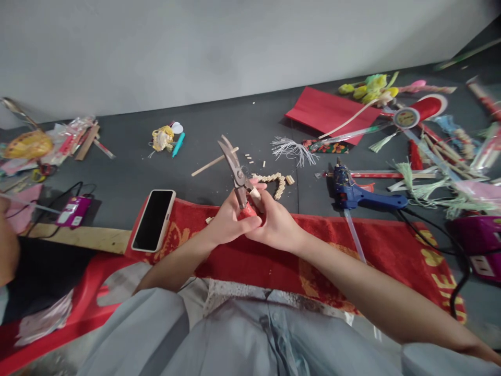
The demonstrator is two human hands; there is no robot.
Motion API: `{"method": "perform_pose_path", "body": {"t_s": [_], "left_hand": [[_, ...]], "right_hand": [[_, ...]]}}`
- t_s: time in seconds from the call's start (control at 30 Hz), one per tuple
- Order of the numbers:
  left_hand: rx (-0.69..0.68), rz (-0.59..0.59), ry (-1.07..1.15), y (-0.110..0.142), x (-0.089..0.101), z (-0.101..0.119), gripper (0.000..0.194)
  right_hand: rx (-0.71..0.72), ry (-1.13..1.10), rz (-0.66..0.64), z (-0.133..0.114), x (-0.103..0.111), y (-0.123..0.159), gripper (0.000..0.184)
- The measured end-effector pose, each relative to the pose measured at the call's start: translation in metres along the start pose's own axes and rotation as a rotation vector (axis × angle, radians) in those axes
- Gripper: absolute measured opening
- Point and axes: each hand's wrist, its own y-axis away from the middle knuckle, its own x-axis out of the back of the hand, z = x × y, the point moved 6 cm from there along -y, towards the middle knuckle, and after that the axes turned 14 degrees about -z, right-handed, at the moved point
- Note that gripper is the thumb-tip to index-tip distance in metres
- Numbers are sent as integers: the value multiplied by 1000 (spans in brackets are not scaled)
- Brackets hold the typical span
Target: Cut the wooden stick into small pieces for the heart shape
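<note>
Both my hands meet at the middle of the table's near edge, around a pair of pruning shears with red grips. My left hand is closed around the handles from the left. From the right, my right hand is closed on the same handles, its fingertips partly hidden. The blades point up and away, parted. Behind them lies a thin wooden stick. A curved row of small pale wooden pieces lies just beyond my right hand, with a few loose cut bits nearby.
A red towel lies under my forearms. On it at left rests a phone. At right are a blue glue gun, a red paper sheet, white threads and a ribbon spool. A teal marker lies further left.
</note>
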Motion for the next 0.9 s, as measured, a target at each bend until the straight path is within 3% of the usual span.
{"method": "perform_pose_path", "body": {"t_s": [0.07,0.13,0.23,0.33,0.4,0.57,0.77,0.9], "left_hand": [[-118,89,-70,3,15,5,58],[-314,310,-237,12,36,19,47],[-471,650,-761,31,52,47,26],[-487,773,-1316,37,48,68,15],[-414,762,-1449,34,51,71,14],[-354,685,-1472,28,60,62,14],[-371,655,-1390,27,62,61,15],[-382,645,-1362,26,61,62,13]], "right_hand": [[-73,-18,20,0,5,0,46],[-117,-16,27,0,8,0,44],[-142,38,42,-1,12,0,45],[-141,116,36,-2,11,1,45],[-138,155,14,-2,9,2,45],[-130,113,-54,-4,7,4,52],[0,-5,-133,0,6,2,14],[7,24,-167,3,4,1,13]]}}
